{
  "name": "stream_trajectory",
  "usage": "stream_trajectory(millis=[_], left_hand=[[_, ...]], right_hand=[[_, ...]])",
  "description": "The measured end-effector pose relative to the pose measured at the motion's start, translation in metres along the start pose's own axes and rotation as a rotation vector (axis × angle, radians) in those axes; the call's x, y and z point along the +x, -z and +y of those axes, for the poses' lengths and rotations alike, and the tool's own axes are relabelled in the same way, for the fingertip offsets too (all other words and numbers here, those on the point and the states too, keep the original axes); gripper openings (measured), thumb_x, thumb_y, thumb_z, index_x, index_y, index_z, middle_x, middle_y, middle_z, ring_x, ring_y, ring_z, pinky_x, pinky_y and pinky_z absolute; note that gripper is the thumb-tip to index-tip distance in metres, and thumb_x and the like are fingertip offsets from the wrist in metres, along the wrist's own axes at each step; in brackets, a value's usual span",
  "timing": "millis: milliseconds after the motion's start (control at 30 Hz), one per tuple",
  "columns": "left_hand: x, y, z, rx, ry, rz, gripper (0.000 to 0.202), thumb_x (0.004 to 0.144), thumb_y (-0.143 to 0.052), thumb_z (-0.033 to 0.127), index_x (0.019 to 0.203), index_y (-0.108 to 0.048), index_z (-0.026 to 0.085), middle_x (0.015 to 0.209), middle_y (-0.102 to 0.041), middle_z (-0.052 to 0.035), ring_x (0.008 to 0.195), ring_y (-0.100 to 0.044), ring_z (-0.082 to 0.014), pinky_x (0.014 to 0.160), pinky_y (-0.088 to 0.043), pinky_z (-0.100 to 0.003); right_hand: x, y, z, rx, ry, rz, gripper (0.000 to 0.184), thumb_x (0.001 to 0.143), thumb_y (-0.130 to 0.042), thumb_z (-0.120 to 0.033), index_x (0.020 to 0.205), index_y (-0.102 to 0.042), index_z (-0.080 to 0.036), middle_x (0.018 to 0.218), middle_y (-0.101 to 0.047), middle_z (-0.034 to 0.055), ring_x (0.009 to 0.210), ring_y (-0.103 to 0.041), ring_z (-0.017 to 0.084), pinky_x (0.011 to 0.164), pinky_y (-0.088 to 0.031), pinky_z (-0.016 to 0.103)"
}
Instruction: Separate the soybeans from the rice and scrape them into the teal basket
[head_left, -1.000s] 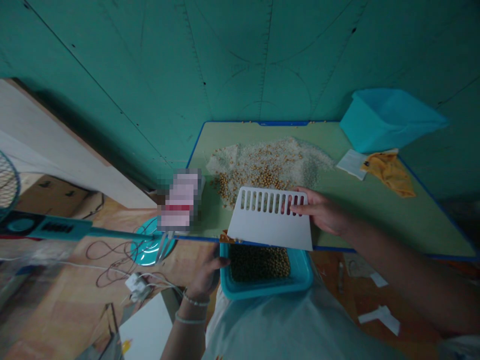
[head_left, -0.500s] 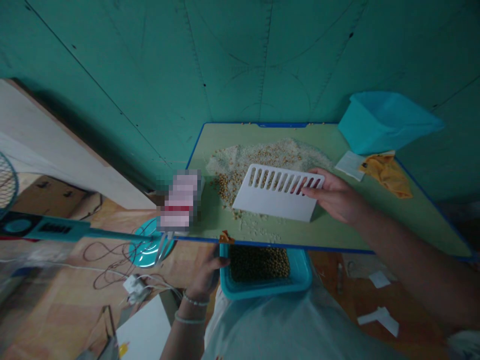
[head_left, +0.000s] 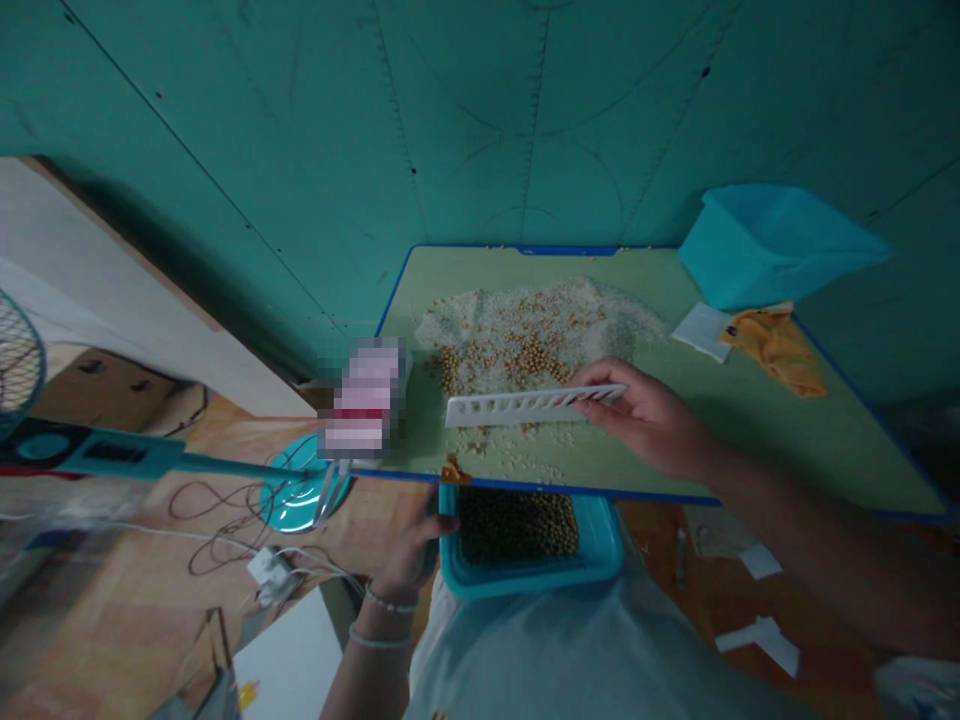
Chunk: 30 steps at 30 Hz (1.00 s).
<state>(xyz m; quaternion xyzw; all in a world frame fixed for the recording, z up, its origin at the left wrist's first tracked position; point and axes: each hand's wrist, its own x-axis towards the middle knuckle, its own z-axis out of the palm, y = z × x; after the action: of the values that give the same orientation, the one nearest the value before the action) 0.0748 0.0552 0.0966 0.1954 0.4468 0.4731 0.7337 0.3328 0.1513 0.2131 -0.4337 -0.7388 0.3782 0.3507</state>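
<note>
My right hand [head_left: 637,410] is closed on the right end of a white slotted plate [head_left: 510,405], which is tilted nearly edge-on over the table. Just beyond it spreads a heap of white rice-like grains [head_left: 592,305] mixed with round tan beans [head_left: 536,355]; a few loose grains lie on the near side. My left hand [head_left: 420,540] grips the left rim of a blue plastic basin [head_left: 529,583] at the table's front edge. The basin holds dark and tan beans [head_left: 555,525]. Some of the left fingers are hidden behind the rim.
A green table [head_left: 780,430] with a blue edge stands against a green wall. On its right are a blue bin [head_left: 772,245], a white packet [head_left: 701,332] and an orange cloth [head_left: 784,350]. A blurred pinkish item [head_left: 364,400] sits left. A fan [head_left: 90,450] and cables are at far left.
My right hand has come nearer and slightly left, tipping the slotted plate from showing its broad face to nearly edge-on. More of the heap shows. My left hand and the basin stay put.
</note>
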Motion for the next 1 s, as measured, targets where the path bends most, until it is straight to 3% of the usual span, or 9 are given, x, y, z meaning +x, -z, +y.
stream_trajectory(millis=[167, 467, 700, 1000], left_hand=[[0.0, -0.005, 0.002, -0.015, 0.033, -0.028, 0.048, 0.05, -0.07, 0.015, 0.096, -0.077, 0.028, 0.103, -0.078, -0.0012, 0.131, -0.047, -0.0377, 0.112, -0.031, -0.052], [-0.002, 0.003, 0.004, 0.028, -0.075, 0.016, 0.058, 0.052, -0.066, 0.012, 0.108, -0.073, 0.024, 0.112, -0.075, -0.0013, 0.132, -0.047, -0.0336, 0.115, -0.029, -0.045], [0.0, 0.005, 0.006, 0.019, -0.031, 0.09, 0.051, 0.049, -0.07, 0.012, 0.099, -0.075, 0.023, 0.103, -0.078, -0.0015, 0.129, -0.05, -0.0356, 0.114, -0.03, -0.047], [0.002, 0.001, 0.007, 0.038, -0.034, 0.033, 0.044, 0.052, -0.067, 0.01, 0.094, -0.075, 0.021, 0.103, -0.077, -0.0041, 0.123, -0.055, -0.0353, 0.105, -0.041, -0.045]], right_hand=[[-0.002, 0.0, 0.007, -0.042, -0.023, 0.068, 0.006, 0.083, -0.054, -0.022, 0.088, -0.054, -0.025, 0.076, -0.06, -0.0009, 0.067, -0.058, 0.017, 0.061, -0.045, 0.03], [-0.014, -0.008, 0.003, -0.002, 0.032, -0.018, 0.007, 0.085, -0.054, -0.02, 0.09, -0.055, -0.025, 0.083, -0.067, -0.0002, 0.076, -0.065, 0.017, 0.067, -0.05, 0.028], [-0.021, -0.012, -0.008, 0.007, 0.022, -0.057, 0.008, 0.087, -0.053, -0.02, 0.091, -0.056, -0.026, 0.085, -0.067, 0.0002, 0.08, -0.066, 0.017, 0.071, -0.052, 0.028], [-0.032, -0.009, -0.011, 0.031, -0.006, -0.081, 0.007, 0.088, -0.052, -0.02, 0.09, -0.056, -0.026, 0.081, -0.066, -0.0002, 0.078, -0.065, 0.015, 0.07, -0.052, 0.027]])
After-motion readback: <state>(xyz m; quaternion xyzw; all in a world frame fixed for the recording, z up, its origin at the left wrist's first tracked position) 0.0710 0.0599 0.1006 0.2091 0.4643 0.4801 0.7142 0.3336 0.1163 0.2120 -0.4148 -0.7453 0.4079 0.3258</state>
